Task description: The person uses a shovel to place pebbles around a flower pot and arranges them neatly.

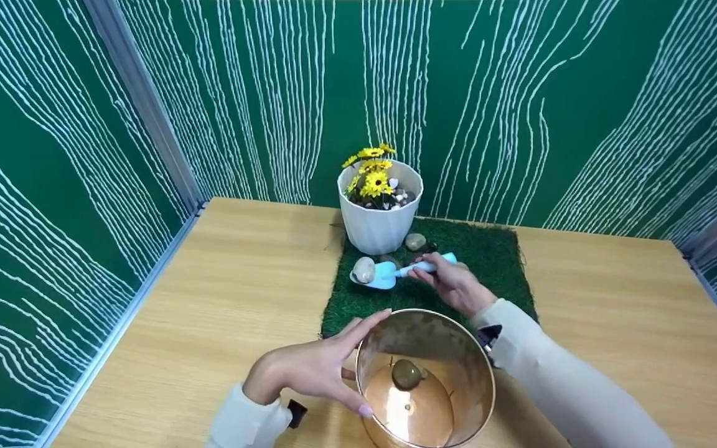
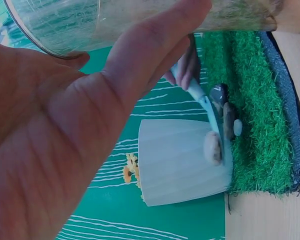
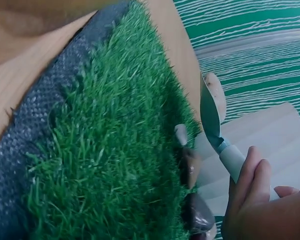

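Note:
My right hand (image 1: 452, 283) grips the handle of a small light-blue garden trowel (image 1: 385, 274), held above the artificial grass mat (image 1: 421, 305). On its blade lies a pale stone (image 1: 364, 269), also visible in the right wrist view as a speckled stone (image 3: 216, 95). My left hand (image 1: 318, 370) holds the near-left side of a clear amber bucket (image 1: 488, 398), thumb and fingers spread around its rim. Inside the bucket, on the bottom, sits a brown stone (image 1: 406, 374). Behind the trowel stands a white ribbed flowerpot (image 1: 374, 230) with yellow flowers (image 1: 375, 183) and small pebbles.
Several stones lie on the grass beside the pot, among them a grey stone (image 1: 415, 241) and a dark glossy stone (image 3: 200, 212). Wooden table (image 1: 259, 274) surrounds the mat. Green walls (image 1: 489, 112) with white wavy lines enclose the back and sides.

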The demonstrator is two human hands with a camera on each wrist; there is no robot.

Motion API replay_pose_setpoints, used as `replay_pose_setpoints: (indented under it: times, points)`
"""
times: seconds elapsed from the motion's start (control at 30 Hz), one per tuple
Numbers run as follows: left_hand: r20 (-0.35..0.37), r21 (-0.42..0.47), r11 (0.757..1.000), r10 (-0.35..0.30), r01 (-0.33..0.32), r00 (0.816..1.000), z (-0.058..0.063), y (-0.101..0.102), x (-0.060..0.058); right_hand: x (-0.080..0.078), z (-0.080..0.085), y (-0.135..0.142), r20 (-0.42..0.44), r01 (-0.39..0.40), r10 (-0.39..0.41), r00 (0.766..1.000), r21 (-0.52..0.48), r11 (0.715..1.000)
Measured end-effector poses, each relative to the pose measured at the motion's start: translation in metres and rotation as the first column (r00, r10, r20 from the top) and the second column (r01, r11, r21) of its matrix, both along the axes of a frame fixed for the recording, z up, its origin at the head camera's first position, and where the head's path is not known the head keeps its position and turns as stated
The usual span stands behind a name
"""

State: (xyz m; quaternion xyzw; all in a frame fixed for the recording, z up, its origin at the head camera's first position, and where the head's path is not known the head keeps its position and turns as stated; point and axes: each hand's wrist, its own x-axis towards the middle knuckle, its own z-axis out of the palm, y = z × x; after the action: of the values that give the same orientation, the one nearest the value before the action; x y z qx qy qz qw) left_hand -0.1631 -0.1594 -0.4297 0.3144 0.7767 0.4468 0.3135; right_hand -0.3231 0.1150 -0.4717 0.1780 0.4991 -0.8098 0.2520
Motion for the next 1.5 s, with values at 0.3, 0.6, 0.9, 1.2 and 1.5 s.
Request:
replay_pose_setpoints:
  times: [0.3, 0.6, 0.9, 1.2, 1.5]
  points:
    - [-0.087, -0.057, 0.998, -0.002, -0.003, 0.996, 0.0, 0.0, 0.002, -0.002, -0.004, -0.008, 0.054, 0.068, -0.068, 0.996, 0.01, 0.998]
    - [-0.069, -0.053, 0.999, -0.009, 0.005, 0.998, 0.001, 0.001, 0.0, 0.003, -0.001, -0.01, 0.065, 0.035, -0.037, 0.997, 0.041, 0.999]
    - [-0.047, -0.022, 1.0, -0.007, 0.006, 0.999, -0.001, 0.001, 0.001, 0.023, 0.012, 0.01, 0.006, -0.024, 0.024, 1.0, 0.038, 0.999]
    - [-0.041, -0.025, 1.0, 0.003, -0.004, 0.999, -0.001, 0.002, 0.001, 0.062, 0.053, 0.058, -0.235, -0.1, 0.108, 0.966, 0.042, 0.994]
    - [-0.06, -0.045, 0.999, 0.011, -0.013, 0.998, 0.0, 0.002, 0.002, 0.107, 0.1, 0.099, -0.497, -0.129, 0.213, 0.841, 0.197, 0.972]
